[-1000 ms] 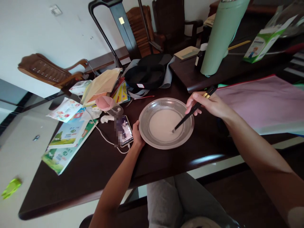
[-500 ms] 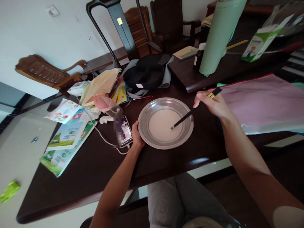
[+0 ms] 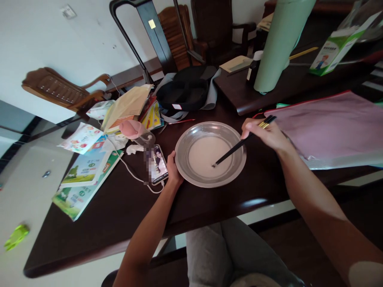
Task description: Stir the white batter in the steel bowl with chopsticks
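Note:
A shallow metal plate holding pale whitish liquid sits on the dark wooden table in front of me. My left hand grips the plate's left rim. My right hand holds a pair of black chopsticks with gold tops; their tips dip into the liquid near the plate's middle.
A phone on a white cable lies just left of the plate. Books and papers are piled at the left, a black bag behind the plate, a tall green flask and a pink folder at the right.
My right hand has shifted back and forth over the plate's right rim, and the chopstick tips have moved slightly left within the liquid. My left hand has stayed on the rim.

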{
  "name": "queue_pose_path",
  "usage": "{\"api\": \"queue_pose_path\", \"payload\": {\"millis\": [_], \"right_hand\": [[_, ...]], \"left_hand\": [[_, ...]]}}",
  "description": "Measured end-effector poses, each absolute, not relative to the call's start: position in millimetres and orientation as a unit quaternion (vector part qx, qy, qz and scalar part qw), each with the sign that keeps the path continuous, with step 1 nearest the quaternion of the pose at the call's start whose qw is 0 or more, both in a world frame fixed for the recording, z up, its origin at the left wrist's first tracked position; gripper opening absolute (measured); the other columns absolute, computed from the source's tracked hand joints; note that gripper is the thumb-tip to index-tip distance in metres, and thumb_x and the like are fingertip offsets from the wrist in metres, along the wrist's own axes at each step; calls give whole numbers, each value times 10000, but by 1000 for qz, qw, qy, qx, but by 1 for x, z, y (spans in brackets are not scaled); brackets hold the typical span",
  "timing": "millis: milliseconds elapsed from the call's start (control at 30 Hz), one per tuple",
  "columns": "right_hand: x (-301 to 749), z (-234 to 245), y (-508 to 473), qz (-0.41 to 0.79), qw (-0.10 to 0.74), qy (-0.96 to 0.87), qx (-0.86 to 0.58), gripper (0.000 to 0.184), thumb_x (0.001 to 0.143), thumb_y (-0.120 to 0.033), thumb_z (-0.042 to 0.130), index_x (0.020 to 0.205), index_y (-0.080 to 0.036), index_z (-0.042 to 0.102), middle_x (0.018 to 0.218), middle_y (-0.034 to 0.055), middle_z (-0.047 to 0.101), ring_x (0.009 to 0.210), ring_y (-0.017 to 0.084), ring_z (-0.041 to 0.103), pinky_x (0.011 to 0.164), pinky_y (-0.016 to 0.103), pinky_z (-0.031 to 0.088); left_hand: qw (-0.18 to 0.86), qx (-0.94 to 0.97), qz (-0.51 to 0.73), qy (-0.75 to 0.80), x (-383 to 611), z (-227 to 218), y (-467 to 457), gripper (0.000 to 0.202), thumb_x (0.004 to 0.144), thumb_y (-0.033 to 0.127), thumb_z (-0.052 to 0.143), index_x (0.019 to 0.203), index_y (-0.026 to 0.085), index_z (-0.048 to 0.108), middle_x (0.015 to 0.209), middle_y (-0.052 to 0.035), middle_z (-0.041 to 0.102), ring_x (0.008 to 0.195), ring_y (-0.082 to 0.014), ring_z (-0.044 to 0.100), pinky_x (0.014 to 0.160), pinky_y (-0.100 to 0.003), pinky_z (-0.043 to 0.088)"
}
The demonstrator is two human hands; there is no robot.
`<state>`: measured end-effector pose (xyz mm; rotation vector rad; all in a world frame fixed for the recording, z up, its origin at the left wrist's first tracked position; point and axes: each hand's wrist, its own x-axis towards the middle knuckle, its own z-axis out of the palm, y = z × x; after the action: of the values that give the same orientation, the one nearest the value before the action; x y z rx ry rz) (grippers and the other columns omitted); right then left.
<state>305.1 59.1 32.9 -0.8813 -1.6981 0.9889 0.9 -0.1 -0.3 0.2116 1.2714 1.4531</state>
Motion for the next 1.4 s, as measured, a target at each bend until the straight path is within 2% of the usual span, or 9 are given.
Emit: {"api": "queue_pose_path", "payload": {"millis": [100,300,533,700,900,1100,1200,1300,1400], "right_hand": [[294,36,56,425,428,-723,-336,456,883,-655,667,697,-254,778,779,40,741,769,215,687,739,357,507],[311,28,65,367,533,-651,-397,466,901,-633,666,652,-252,766,690,30,701,717,194,632,793,372,488],[297,32,58,406,451,-722,-334,402,927,-593,653,746,-264,797,803,39,759,788,205,695,749,354,505],[310,28,64,353,545,-657,-383,436,925,-602,654,663,-273,767,694,23,709,716,206,655,777,388,501],[301,32,58,406,454,-722,-329,404,940,-587,638,742,-271,795,784,30,753,765,198,688,732,359,505],[309,29,62,364,540,-658,-379,435,933,-594,647,670,-270,770,688,10,716,699,189,659,753,365,488],[307,30,60,411,500,-677,-351,446,946,-586,631,670,-266,773,678,13,713,693,187,662,736,358,486],[299,33,56,411,453,-717,-335,412,924,-608,650,742,-269,796,780,33,755,759,200,693,734,354,501],[302,32,58,376,490,-695,-368,416,917,-623,652,732,-276,788,776,30,751,773,205,691,768,367,509]], "left_hand": [[567,89,617,539,0,-1,0,236,772,387,623,616,214,659,633,-23,714,835,-249,744,721,-306,578],[557,96,624,540,-2,-6,1,248,735,411,671,602,204,638,586,13,670,662,-187,687,692,-284,553],[564,102,621,534,-2,-6,1,234,723,421,678,617,214,657,620,2,706,732,-219,728,703,-300,566],[566,100,619,535,0,-3,1,227,724,406,655,614,208,666,623,-6,708,763,-228,739,717,-304,574],[561,109,616,542,-1,-3,1,252,731,428,673,595,218,639,582,5,685,748,-230,734,700,-308,579],[554,112,625,539,-1,-4,1,255,716,420,695,577,219,621,565,15,670,646,-200,689,644,-288,558],[550,113,625,542,-1,-6,1,258,723,412,691,574,210,631,545,25,652,554,-159,621,592,-263,526],[541,115,637,537,-2,-8,1,238,713,380,682,557,208,628,534,31,638,526,-139,579,553,-242,488],[545,112,636,534,-2,-9,2,220,714,377,679,577,207,650,556,20,653,557,-152,598,567,-250,488]]}}
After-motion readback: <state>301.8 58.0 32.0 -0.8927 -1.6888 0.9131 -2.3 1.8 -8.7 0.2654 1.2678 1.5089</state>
